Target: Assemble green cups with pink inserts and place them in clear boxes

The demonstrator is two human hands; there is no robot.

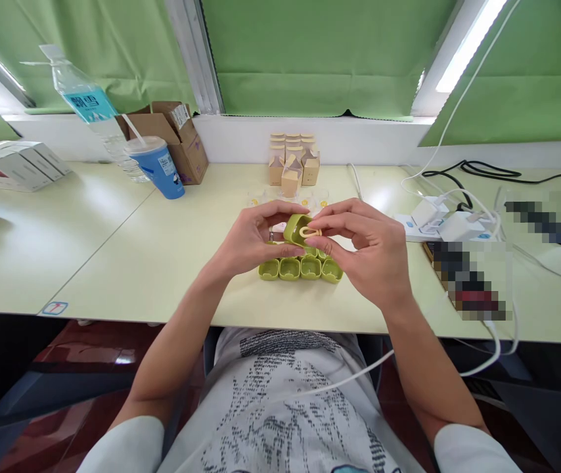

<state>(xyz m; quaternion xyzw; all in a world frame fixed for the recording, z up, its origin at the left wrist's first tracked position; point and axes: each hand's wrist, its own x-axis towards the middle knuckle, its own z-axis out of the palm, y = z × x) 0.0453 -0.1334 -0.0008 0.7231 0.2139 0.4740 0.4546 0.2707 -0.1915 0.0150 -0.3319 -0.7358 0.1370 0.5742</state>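
Observation:
Between the fingers of my left hand (255, 240) is a small green plastic cup (294, 228), tilted with its opening toward the right. My right hand (366, 246) pinches a small pale yellow ring-shaped piece (309, 232) at the mouth of that cup. Whether the ring touches the cup I cannot tell. Just below both hands, several more green cups (289, 269) stand in rows on the table, openings up; my hands hide part of the back rows. Behind the hands lie several clear pieces with yellow spots (322, 195), partly covered.
Small cardboard boxes (290, 180) stand at the back of the table (162, 263). To the left are a blue drink cup (159, 171), a water bottle (83, 98), an open carton (186, 144) and white boxes (19, 164). Chargers (458, 226), cables and a phone (438, 263) occupy the right.

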